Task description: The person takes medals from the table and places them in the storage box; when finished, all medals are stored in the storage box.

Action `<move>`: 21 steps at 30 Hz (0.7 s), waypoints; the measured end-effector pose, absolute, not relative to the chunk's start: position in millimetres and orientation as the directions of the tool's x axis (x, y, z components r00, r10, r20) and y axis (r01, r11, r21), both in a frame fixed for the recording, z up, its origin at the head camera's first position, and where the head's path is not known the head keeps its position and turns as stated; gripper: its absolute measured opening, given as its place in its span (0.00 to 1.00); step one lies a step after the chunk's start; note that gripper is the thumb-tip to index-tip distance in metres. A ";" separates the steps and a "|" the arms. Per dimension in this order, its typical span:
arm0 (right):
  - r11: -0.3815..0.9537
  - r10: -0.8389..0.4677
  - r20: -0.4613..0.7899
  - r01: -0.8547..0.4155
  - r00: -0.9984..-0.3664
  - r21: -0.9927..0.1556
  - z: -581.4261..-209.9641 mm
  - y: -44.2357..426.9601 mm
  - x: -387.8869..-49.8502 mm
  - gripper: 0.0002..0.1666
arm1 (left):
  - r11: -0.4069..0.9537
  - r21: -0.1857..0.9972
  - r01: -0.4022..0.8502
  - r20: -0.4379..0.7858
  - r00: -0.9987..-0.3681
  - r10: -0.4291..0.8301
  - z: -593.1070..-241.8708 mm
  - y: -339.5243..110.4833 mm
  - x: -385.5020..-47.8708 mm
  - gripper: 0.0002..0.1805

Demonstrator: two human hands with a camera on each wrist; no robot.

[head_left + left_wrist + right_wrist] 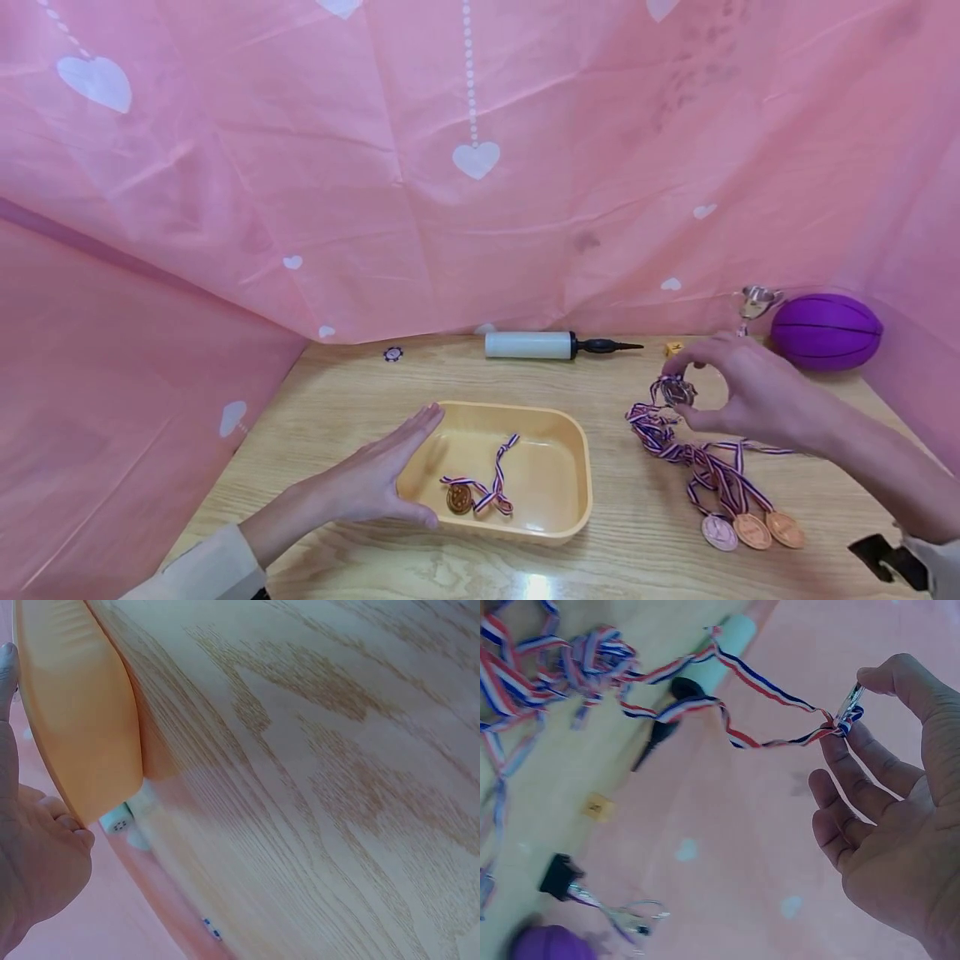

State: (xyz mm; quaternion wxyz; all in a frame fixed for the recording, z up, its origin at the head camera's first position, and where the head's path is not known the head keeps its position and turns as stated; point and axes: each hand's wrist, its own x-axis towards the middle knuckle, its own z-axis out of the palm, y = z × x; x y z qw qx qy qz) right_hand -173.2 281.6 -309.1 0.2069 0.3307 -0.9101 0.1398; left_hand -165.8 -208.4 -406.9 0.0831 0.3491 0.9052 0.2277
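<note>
My right hand (742, 396) pinches a medal (678, 392) between thumb and fingertips, above a tangle of striped ribbons (660, 437) on the table. In the right wrist view this medal (847, 705) is seen edge-on, its red, white and blue ribbon running back to the tangle. Three more medals, a silver-looking one (719, 532) and two bronze-coloured ones, lie at the ribbons' near end. With fingers extended, my left hand (367, 483) rests against the left side of a pale orange tray (577, 467). Inside the tray is a dark bronze-coloured medal (459, 498) with its ribbon (498, 475).
Along the back lie a white hand pump (528, 345) with a black nozzle and a small poker chip (393, 354). A yellow cube (674, 349), a small trophy cup (757, 302) and a purple ball (827, 332) stand at the back right. Pink cloth (480, 242) encloses the wooden table.
</note>
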 end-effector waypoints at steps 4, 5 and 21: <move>0.720 -0.564 0.486 -0.686 -0.667 -0.106 -287.4 271.1 -176.8 0.28 | 0.650 0.468 0.599 0.014 -0.740 0.673 -407.6 -208.8 -166.3 0.72; 0.711 -0.571 0.491 -0.695 -0.658 -0.104 -282.1 268.2 -177.7 0.28 | 0.650 0.468 0.600 0.015 -0.740 0.672 -407.8 -208.9 -166.4 0.72; 0.643 -0.604 0.467 -0.741 -0.646 -0.194 -215.6 211.6 -179.0 0.24 | 0.651 0.466 0.599 0.017 -0.741 0.671 -408.1 -207.9 -169.3 0.73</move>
